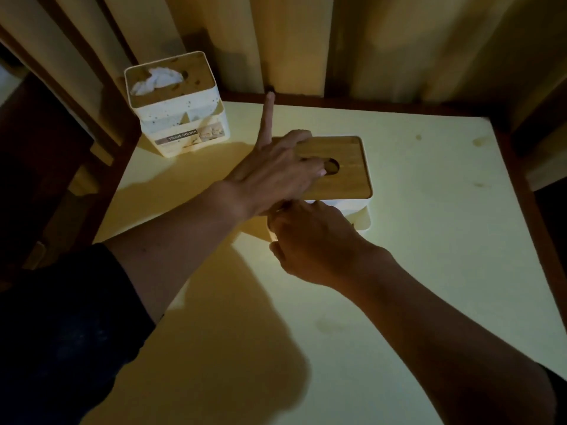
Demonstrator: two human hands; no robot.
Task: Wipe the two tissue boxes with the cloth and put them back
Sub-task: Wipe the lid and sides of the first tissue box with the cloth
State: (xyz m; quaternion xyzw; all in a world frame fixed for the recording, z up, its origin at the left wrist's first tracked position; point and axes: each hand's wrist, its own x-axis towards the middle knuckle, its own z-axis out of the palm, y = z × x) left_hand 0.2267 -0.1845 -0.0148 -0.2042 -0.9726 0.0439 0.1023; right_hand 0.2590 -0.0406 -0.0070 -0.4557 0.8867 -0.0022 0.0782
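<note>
Right hand (310, 243): nearest to the viewer, fingers curled at the near-left edge of the flat tissue box (352, 210); the cloth is not visible, so I cannot tell what it holds.
Left hand (276, 170): lies flat on the wooden lid (340, 154), fingers straight, one finger lifted.
Flat tissue box: middle of the table (429, 271), long axis left to right.
Tall tissue box (178, 118): far-left corner, well apart from both hands, nearer to the left hand.

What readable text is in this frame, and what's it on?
"TISSUE HOLDER": on the label band across the front of the square tissue box at the back left.
Smaller print beside it on that label is too blurred to read.
The wooden-lidded tissue box shows no text.
</note>
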